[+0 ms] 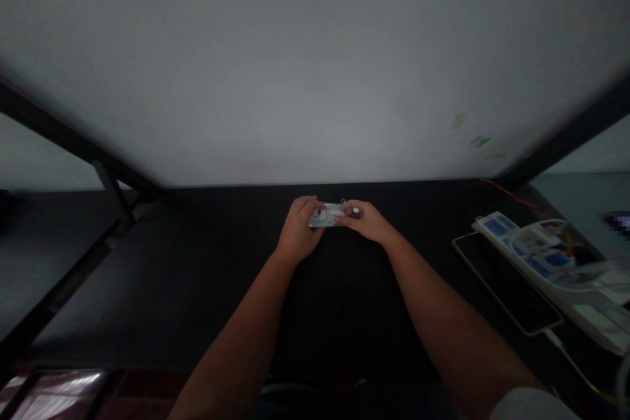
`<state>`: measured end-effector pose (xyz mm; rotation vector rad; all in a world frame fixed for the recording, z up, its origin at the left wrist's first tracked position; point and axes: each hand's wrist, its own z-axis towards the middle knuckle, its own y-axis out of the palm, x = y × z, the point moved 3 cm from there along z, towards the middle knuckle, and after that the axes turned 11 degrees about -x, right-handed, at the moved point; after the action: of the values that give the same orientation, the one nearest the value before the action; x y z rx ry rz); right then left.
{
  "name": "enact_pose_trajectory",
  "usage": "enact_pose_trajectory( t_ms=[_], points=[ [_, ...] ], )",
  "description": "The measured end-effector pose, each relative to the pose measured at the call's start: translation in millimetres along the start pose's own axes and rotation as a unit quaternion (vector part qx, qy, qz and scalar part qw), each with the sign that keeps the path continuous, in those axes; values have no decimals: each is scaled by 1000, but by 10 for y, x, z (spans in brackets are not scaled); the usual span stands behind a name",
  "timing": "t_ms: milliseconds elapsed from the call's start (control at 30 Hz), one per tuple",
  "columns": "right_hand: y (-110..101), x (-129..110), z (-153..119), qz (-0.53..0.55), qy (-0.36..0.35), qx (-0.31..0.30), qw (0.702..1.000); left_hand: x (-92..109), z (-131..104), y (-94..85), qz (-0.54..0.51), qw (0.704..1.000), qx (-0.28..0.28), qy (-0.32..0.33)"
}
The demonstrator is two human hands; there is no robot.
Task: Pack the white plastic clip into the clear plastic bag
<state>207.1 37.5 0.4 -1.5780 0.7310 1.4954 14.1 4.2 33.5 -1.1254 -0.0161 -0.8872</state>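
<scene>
Between my two hands is a small, flat, pale blue-grey packet (325, 216) with white and dark markings, held just above or on the black tabletop (211, 262); I cannot tell which. My left hand (300, 223) grips its left end, fingers over the top edge. Thumb and fingers of my right hand (367, 220) pinch the right end. A tiny white loop sticks up at the packet's far edge, and a small white round end shows by the right fingers. What exactly the packet contains is too small to make out.
On the right lies a phone (506, 282) with a white charging cable (571, 357) plugged in. Beside it runs a white power strip (581, 315) with plugs and cords. A pale wall (315, 79) rises behind the table, and dark metal bars (73, 138) slant at both sides.
</scene>
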Motion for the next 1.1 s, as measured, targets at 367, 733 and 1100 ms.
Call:
enact_pose_trajectory(
  t_ms=[367, 733, 1100],
  points=[
    [-105, 11, -16, 189, -19, 60, 980, -35, 18, 5, 2, 1000, 18, -3],
    [-359, 58, -106, 515, -68, 172, 837, -176, -24, -44, -7, 995, 64, -73],
    [-248, 21, -72, 340, -27, 157, 927, -239, -33, 112, -22, 992, -92, -88]
  ],
)
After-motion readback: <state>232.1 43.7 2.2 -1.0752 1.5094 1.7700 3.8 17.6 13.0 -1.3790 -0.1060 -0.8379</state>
